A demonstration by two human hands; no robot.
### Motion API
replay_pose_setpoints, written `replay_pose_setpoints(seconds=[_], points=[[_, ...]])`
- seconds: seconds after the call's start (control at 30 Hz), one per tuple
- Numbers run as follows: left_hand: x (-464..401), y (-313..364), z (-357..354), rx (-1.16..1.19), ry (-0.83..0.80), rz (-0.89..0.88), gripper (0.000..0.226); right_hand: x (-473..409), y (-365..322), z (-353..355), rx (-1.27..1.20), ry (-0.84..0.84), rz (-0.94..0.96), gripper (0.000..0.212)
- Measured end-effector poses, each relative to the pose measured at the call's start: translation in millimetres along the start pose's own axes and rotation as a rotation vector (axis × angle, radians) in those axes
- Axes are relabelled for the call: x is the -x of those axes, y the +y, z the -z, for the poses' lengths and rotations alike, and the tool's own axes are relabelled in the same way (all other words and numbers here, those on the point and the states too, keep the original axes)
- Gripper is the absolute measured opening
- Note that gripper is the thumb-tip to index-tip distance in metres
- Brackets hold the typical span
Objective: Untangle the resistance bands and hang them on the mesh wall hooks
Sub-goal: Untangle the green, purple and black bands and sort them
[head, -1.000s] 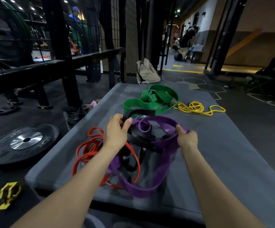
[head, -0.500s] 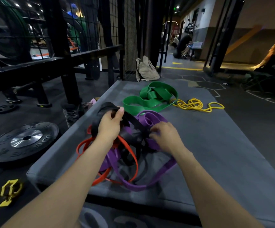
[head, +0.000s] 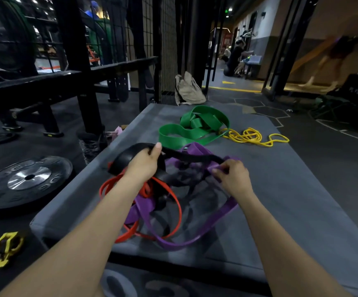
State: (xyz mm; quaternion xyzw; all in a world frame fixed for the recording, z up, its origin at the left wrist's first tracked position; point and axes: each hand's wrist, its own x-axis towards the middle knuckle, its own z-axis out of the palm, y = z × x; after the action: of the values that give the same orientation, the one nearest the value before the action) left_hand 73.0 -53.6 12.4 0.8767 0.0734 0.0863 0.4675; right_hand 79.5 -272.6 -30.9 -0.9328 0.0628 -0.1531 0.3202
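Resistance bands, tangled lot: black band (head: 186, 156), purple band (head: 197, 236) and red band (head: 173, 202) knotted together at the near end of the grey mat (head: 291, 200); green band (head: 193, 127) and yellow band (head: 253, 137) lie apart at its far end.

Hands: our left hand (head: 144, 166) grips the black band and lifts its loop off the pile; our right hand (head: 233, 179) pinches a purple strand beside it.

Step in hand, as we judge it: untangling, early; nothing is hung yet. Next move calls for drawing the black loop clear of the purple and red, pulling away from the knot, not through it.

Edges and room: the tangle sits near the mat's left and front edges, where a weight plate (head: 27, 179) lies on the floor below. Bare mat lies open to the right. Mesh wall (head: 167, 46) stands beyond the far end; we cannot make out hooks.
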Motion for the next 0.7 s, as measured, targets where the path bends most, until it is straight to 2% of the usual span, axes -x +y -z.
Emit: replay_pose_setpoints(seconds=[0.07,0.17,0.27,0.37,0.47,0.5,0.6,0.7], points=[[3,0,-4,-0.123,-0.070,-0.028,0.053,-2,-2,7,-0.237,0.066,-0.070,0.020],[11,0,-17,-0.332,-0.180,-0.160,0.048,0,-5,12,-0.562,0.019,-0.133,0.015],[14,-3,-35,-0.339,-0.232,-0.327,0.041,6,-13,12,-0.641,-0.032,-0.044,0.011],[18,0,-47,-0.491,-0.274,-0.349,0.051,10,-24,16,-0.683,-0.055,0.050,0.010],[23,2,-55,-0.599,-0.241,-0.347,0.059,14,-27,18,-0.725,-0.048,0.098,0.017],[24,2,-56,-0.608,-0.222,-0.347,0.056,15,-25,18,-0.739,-0.053,0.105,0.021],[21,3,-51,-0.524,-0.159,-0.354,0.026,17,-23,20,-0.881,-0.060,0.060,0.019],[14,0,-46,-0.419,-0.143,-0.325,0.018,11,-21,27,-1.131,0.041,-0.077,0.017]])
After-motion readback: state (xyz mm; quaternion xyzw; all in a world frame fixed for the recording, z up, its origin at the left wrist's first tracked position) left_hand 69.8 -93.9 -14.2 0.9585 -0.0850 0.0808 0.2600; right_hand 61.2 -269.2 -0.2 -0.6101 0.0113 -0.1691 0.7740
